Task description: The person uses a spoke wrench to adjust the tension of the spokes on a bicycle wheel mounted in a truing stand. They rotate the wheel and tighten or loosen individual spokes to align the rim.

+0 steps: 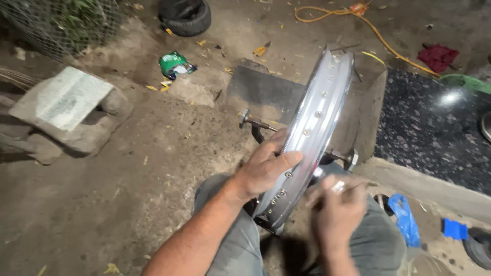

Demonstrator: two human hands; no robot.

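Observation:
A shiny silver wheel rim [319, 110] with spoke holes stands upright on a stand, its axle [255, 121] sticking out to both sides. My left hand [266, 166] rests on the rim's near left edge, fingers laid over it. My right hand [337, 212] is blurred, close to the rim's lower right side, pinching a small thin metal piece [338, 187]; what it is I cannot tell. My knees in grey trousers sit on either side of the rim's lower part.
Dirt ground all round. A concrete block [66, 110] lies at left, a tyre [185, 16] at top, a green packet [175, 63], an orange hose [378, 35], a dark speckled slab [429, 128] at right, a blue bag [405, 219] by my right knee.

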